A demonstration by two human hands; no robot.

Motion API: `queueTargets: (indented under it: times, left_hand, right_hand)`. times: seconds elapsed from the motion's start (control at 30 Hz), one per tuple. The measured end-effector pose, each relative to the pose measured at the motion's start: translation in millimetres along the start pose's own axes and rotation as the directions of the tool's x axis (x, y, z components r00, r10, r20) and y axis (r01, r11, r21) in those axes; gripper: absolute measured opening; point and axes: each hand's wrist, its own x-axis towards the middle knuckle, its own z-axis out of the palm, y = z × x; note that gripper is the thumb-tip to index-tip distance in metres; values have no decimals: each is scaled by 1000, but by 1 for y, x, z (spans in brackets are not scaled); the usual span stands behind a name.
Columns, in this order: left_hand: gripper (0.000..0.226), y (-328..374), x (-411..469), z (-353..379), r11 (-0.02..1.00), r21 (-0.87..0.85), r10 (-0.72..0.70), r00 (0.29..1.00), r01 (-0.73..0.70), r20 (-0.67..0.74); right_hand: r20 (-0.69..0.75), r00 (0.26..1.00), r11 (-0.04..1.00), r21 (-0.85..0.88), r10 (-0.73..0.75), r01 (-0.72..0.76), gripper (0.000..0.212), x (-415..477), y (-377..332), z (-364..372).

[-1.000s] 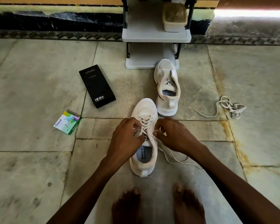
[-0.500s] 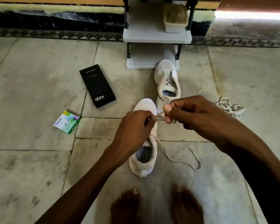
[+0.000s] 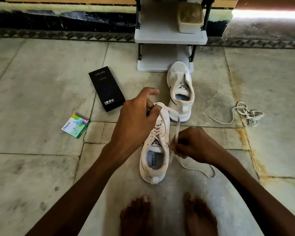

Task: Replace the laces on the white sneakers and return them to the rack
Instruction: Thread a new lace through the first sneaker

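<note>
A white sneaker (image 3: 156, 160) stands on the stone floor in front of my bare feet, its lace (image 3: 177, 126) threaded through most eyelets. My left hand (image 3: 136, 116) hovers over the toe end and pinches a loop of that lace, index finger stretched out. My right hand (image 3: 192, 147) sits beside the shoe's right side and pinches the lace near the top eyelets; the loose end trails on the floor to the right. The second white sneaker (image 3: 180, 92), unlaced, stands further off, its toe against the shoe rack (image 3: 170, 38).
A loose bundle of white lace (image 3: 249, 114) lies on the floor at the right. A black box (image 3: 106, 88) and a small green-white packet (image 3: 75, 126) lie at the left. A beige tub (image 3: 190, 17) sits on the rack's shelf. My bare feet (image 3: 167, 217) are near the bottom edge.
My right hand has dropped from above the shoe's toe to its right side by the top eyelets. My left hand has lifted toward the toe, drawing the lace into a loop.
</note>
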Motion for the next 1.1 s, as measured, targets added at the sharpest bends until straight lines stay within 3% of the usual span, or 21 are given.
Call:
queueTargets:
  times: [0.1, 0.2, 0.27, 0.33, 0.5, 0.57, 0.67, 0.77, 0.9, 0.97, 1.1]
  left_hand:
    - [27, -7, -7, 0, 974, 216, -89, 993, 69, 83]
    - [14, -17, -18, 6, 960, 262, -174, 948, 103, 265]
    - [15, -25, -26, 12, 966, 195, -233, 893, 167, 386]
    - [11, -34, -31, 15, 951, 29, -294, 868, 308, 400]
    - [11, -46, -36, 12, 822, -243, -349, 793, 515, 499]
    - [11, -47, -37, 11, 802, -289, -356, 807, 523, 471]
    - [7, -49, -39, 14, 864, -229, -333, 849, 449, 409]
    - [7, -47, -38, 16, 925, -138, -274, 873, 354, 403]
    - [4, -46, -37, 16, 968, 98, -250, 917, 230, 310]
    - [17, -50, -37, 15, 956, 212, -254, 932, 202, 257]
    - [36, -58, -40, 19, 949, 171, -299, 927, 265, 227]
  right_hand:
    - [-150, 988, 968, 250, 22, 16, 7, 0, -7, 6]
    - [-203, 972, 834, 551, 121, 11, 1, 1, -12, 9]
    - [-187, 965, 737, 676, 186, -11, 3, 1, -15, 10]
    - [-178, 960, 681, 732, 215, -16, 4, 1, -16, 11]
    - [-170, 961, 586, 810, 218, 10, 8, 0, -16, 15]
    - [-154, 966, 575, 818, 208, 7, 10, 1, -18, 16]
    - [-137, 971, 595, 804, 196, -7, 10, 1, -19, 19]
    - [-169, 975, 699, 715, 145, 20, 11, -1, -22, 25]
    - [-355, 926, 822, 561, 126, 102, 10, -1, -25, 34]
    - [-470, 874, 879, 460, 122, 125, 12, 1, -25, 40]
    - [-603, 794, 920, 349, 76, 177, 17, 3, -25, 59]
